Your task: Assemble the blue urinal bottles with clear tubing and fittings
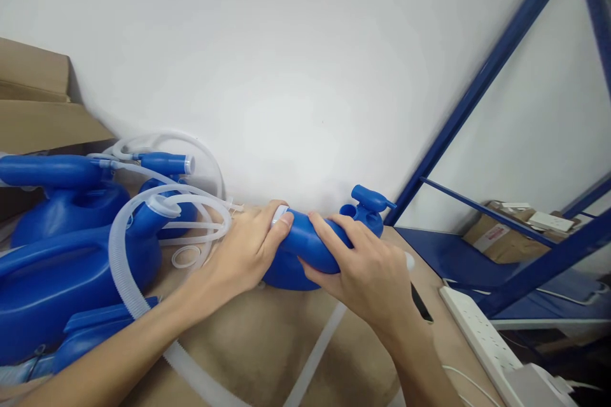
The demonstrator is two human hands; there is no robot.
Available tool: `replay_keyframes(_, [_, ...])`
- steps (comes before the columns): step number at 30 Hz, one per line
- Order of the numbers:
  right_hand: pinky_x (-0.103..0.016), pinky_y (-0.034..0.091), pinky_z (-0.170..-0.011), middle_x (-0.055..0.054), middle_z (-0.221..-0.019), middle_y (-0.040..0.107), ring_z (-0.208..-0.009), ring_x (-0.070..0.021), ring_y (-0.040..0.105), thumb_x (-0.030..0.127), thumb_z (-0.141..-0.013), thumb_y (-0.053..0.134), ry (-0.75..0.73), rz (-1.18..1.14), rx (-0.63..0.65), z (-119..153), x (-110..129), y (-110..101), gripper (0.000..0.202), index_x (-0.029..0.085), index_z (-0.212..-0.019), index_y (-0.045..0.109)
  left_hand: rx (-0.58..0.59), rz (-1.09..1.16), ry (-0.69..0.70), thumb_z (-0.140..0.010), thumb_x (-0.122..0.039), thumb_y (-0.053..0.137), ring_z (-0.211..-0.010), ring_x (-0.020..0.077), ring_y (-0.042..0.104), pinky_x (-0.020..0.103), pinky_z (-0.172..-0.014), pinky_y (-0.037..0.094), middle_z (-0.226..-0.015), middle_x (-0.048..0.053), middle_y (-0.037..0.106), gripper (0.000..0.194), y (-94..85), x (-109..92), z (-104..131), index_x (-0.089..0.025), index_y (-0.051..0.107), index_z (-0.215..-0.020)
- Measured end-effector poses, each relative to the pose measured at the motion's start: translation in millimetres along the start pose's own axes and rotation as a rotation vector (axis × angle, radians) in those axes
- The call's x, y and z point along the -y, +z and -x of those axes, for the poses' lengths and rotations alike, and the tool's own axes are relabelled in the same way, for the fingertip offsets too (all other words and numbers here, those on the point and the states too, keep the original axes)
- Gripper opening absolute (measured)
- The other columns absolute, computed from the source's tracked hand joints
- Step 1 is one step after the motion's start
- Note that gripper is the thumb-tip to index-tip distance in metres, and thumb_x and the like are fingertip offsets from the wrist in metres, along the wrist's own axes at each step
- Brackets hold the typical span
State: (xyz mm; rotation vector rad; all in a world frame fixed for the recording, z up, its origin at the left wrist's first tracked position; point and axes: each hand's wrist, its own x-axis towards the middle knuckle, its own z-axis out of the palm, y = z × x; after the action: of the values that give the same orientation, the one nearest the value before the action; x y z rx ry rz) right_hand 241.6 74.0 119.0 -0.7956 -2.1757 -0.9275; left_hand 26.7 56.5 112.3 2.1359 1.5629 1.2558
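"What did the hands have hold of?"

"From my end of the feed, I saw both clamped on one blue container (305,236), apparently resting on the table (238,343) near the middle of the view. The left hand (248,241) gripped its mouth end, thumb at the white collar (279,212); the right hand (367,261) spread over its neck."

"Why two grips?"

"I judged that the right steadied it while the left bore on the collar."

"And the clutter at the left?"

"A translucent hose (119,261) looped over several other blue containers (57,292), perhaps gathered there within the left hand's reach. A loose white ring (186,266) lay nearby. A further blue piece (370,211) stood beyond the right hand."

"The surface and the room?"

"I made out a brown tabletop against a white wall (286,76), a power strip (477,334) along its right edge, a blue rack (487,79) beyond and cardboard (42,124) far left."
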Motion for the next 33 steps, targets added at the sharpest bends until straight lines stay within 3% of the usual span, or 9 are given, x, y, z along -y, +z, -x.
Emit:
replay_keyframes(5, [-0.033,0.04,-0.054,-0.007,-0.107,0.078,-0.08,-0.0223,0.071,0.043,-0.091,0.068,0.006,0.017,-0.032,0,5,7,0.043,0.026,-0.131,0.066,-0.077,0.123,-0.01,-0.105,-0.052,0.026,-0.062,0.0199,0.061,0.033,-0.066,0.044,-0.063,0.0,0.063,0.05,10.3,2,-1,-0.021,0.062,-0.087])
replay_keyframes(9, [-0.032,0.043,-0.053,-0.006,-0.106,0.079,-0.076,-0.0223,0.072,0.046,-0.089,0.069,0.045,-0.073,-0.011,-1,1,9,0.043,0.026,-0.127,0.068,-0.054,0.263,-0.149,-0.102,-0.054,0.026,-0.063,0.022,0.065,0.034,-0.066,0.05,-0.058,0.001,0.062,0.053,13.1,10,-6,-0.022,0.061,-0.078])
replay_keyframes(13, [-0.031,0.051,-0.06,-0.006,-0.108,0.08,-0.081,-0.0235,0.075,0.051,-0.086,0.073,0.125,-0.191,-0.021,0,-14,4,0.049,0.025,-0.127,0.068,-0.092,0.353,-0.316,-0.103,-0.053,0.031,-0.076,0.0255,0.071,0.036,-0.07,0.058,-0.084,0.006,0.075,0.052,4.5,20,-12,-0.017,0.068,-0.11])
replay_keyframes(17, [-0.034,0.057,-0.069,-0.005,-0.111,0.08,-0.087,-0.0263,0.078,0.054,-0.083,0.077,0.237,-0.364,0.162,-2,-26,2,0.056,0.026,-0.13,0.066,-0.197,-0.04,-0.051,-0.103,-0.045,0.045,-0.115,0.0307,0.068,0.045,-0.094,0.057,-0.128,0.013,0.071,0.054,-4.9,20,-10,-0.019,0.047,-0.151])
replay_keyframes(20, [-0.041,0.059,-0.084,-0.008,-0.12,0.078,-0.099,-0.03,0.077,0.056,-0.085,0.074,0.403,-0.507,0.293,-5,-27,2,0.062,0.025,-0.137,0.062,-0.42,-0.429,0.306,-0.103,-0.025,0.049,-0.132,0.0344,0.059,0.053,-0.107,0.048,-0.141,0.017,0.063,0.031,-5.9,13,-4,-0.018,0.066,-0.128])
replay_keyframes(22, [-0.043,0.058,-0.085,-0.008,-0.121,0.077,-0.1,-0.031,0.076,0.059,-0.086,0.071,0.483,-0.574,0.349,-8,-26,2,0.064,0.024,-0.139,0.059,-0.476,-0.552,0.494,-0.099,-0.016,0.054,-0.126,0.0349,0.062,0.053,-0.105,0.048,-0.13,0.016,0.069,0.02,-4.9,6,0,-0.017,0.072,-0.108])
replay_keyframes(25, [-0.041,0.058,-0.078,-0.006,-0.11,0.078,-0.091,-0.0293,0.076,0.061,-0.086,0.069,0.585,-0.64,0.392,-10,-25,3,0.06,0.025,-0.132,0.058,-0.358,-0.383,0.53,-0.097,-0.023,0.062,-0.106,0.0301,0.069,0.046,-0.094,0.052,-0.111,0.014,0.076,0.016,-4.6,-2,3,-0.014,0.074,-0.103])
replay_keyframes(30, [-0.037,0.056,-0.075,-0.004,-0.104,0.076,-0.086,-0.0258,0.074,0.062,-0.088,0.066,0.663,-0.729,0.328,-10,-24,6,0.048,0.026,-0.12,0.06,-0.017,0.038,0.079,-0.085,-0.054,0.078,-0.099,0.0261,0.073,0.038,-0.089,0.054,-0.106,0.005,0.08,0.038,-9.0,-4,-1,-0.021,0.078,-0.105])
replay_keyframes(33, [-0.037,0.056,-0.077,-0.006,-0.106,0.076,-0.088,-0.0261,0.073,0.061,-0.088,0.067,0.658,-0.752,0.29,-10,-21,7,0.048,0.025,-0.119,0.06,0.056,0.155,0.082,-0.09,-0.047,0.072,-0.102,0.0237,0.073,0.033,-0.09,0.052,-0.108,0.002,0.081,0.028,-9.4,-3,-4,-0.023,0.079,-0.103])
